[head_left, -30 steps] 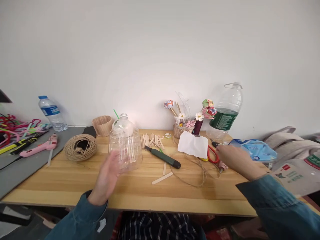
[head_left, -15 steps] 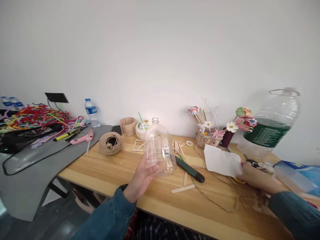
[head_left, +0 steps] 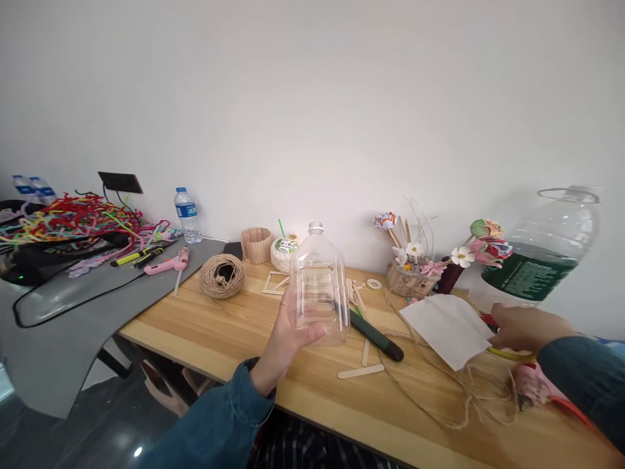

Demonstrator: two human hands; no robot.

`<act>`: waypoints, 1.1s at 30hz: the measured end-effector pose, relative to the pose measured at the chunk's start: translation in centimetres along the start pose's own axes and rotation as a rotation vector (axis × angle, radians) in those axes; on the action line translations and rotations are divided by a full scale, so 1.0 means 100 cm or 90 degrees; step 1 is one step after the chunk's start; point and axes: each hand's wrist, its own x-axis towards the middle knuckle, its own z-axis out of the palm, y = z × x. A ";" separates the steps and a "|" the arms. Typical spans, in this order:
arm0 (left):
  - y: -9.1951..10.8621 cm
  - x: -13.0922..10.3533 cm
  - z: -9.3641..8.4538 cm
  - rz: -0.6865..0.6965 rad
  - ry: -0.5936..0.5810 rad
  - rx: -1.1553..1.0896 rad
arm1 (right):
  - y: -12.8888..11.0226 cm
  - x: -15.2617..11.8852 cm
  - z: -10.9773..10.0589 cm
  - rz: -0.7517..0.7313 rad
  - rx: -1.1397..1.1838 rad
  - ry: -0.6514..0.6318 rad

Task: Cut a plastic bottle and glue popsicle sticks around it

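My left hand (head_left: 297, 329) is closed around the lower part of a clear plastic bottle (head_left: 319, 280), held upright above the wooden table with its neck uncapped. On the right, my right hand (head_left: 522, 327) reaches down beside a sheet of white paper (head_left: 446, 329), at the paper's right corner. Its fingertips are hidden, so I cannot tell whether they grip anything. Just behind that hand stands a big clear bottle with a green label (head_left: 530, 270). A yellow curved piece (head_left: 510, 354) shows beneath the hand.
A twine ball (head_left: 221, 276), a stick-covered cup (head_left: 256, 245) and a dark green tool (head_left: 375, 335) lie on the table (head_left: 293, 384). Loose twine (head_left: 439, 417) crosses the right side. Behind stands a flower holder (head_left: 410, 280). A pink glue gun (head_left: 168, 262) rests leftward.
My right hand has shifted right and slightly up. The white paper has turned and sits lower. The view has shifted slightly; my left hand still holds the clear bottle.
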 end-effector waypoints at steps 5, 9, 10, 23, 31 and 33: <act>-0.006 0.004 -0.009 0.003 0.032 0.008 | -0.021 -0.020 -0.027 -0.076 -0.171 -0.071; -0.011 0.003 -0.009 -0.042 0.090 -0.015 | -0.042 -0.043 -0.058 -0.157 -0.206 0.023; -0.011 0.002 -0.008 -0.051 0.104 -0.021 | -0.047 -0.049 -0.066 -0.174 -0.208 0.039; -0.013 -0.004 0.000 -0.055 0.085 -0.060 | -0.067 -0.051 -0.089 -0.182 -0.113 -0.032; -0.021 -0.004 -0.001 -0.079 0.091 -0.076 | -0.071 -0.058 -0.096 -0.199 -0.058 0.048; -0.022 -0.004 -0.001 -0.081 0.094 -0.083 | -0.067 -0.057 -0.097 -0.177 -0.012 0.027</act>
